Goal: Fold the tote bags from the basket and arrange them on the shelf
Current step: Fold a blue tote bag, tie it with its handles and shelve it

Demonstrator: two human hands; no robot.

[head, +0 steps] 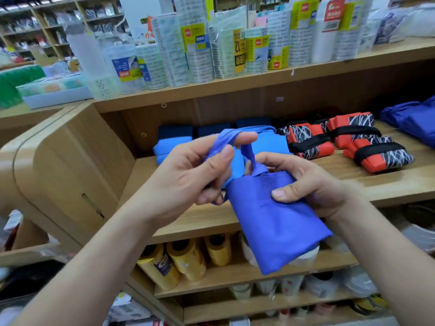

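Left hand [188, 175], centre-left: pinches purple handle strap [226, 140], looped over the forefinger | folded purple tote bag [275, 222], centre: held in the air before the shelf [388, 182] | right hand [303, 184], centre-right: grips the bag's top | technique: keep the strap taut and wind it snugly, so the folds hold.

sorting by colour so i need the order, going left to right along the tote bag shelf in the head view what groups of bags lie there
light blue folded bags → red folded bags with black-and-white line pattern → loose violet-blue bags at the right edge. The navy bags behind overlap the light blue ones, so they are left out.
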